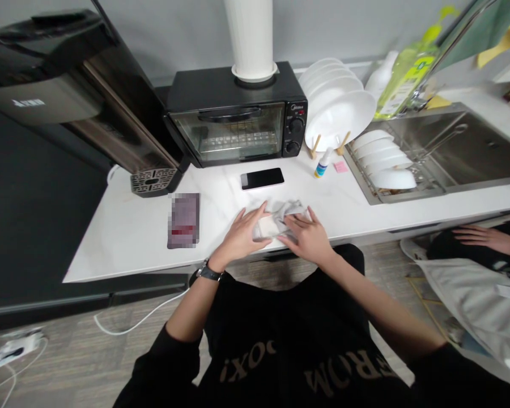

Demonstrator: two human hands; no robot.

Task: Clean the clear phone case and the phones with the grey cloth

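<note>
A crumpled grey-and-white cloth [293,207] lies on the white counter near its front edge, with a paler, flatter part [268,226] on its left side. My left hand [242,237], a dark watch at its wrist, holds the cloth's left edge between thumb and curved fingers. From the right, my right hand [308,238] grips the cloth, its fingers bent over the grey folds. What lies under those fingers is hidden. Just behind the cloth, a black smartphone [262,178] rests flat.
Behind stands a black toaster oven [233,110] with stacked white cups [253,39] on top. A dispenser [153,180] and blurred-out purplish item [184,221] are left. Right are a small spray bottle [323,163], racked plates [340,113], and a sink [471,170]. Another person's hand [488,237] shows far right.
</note>
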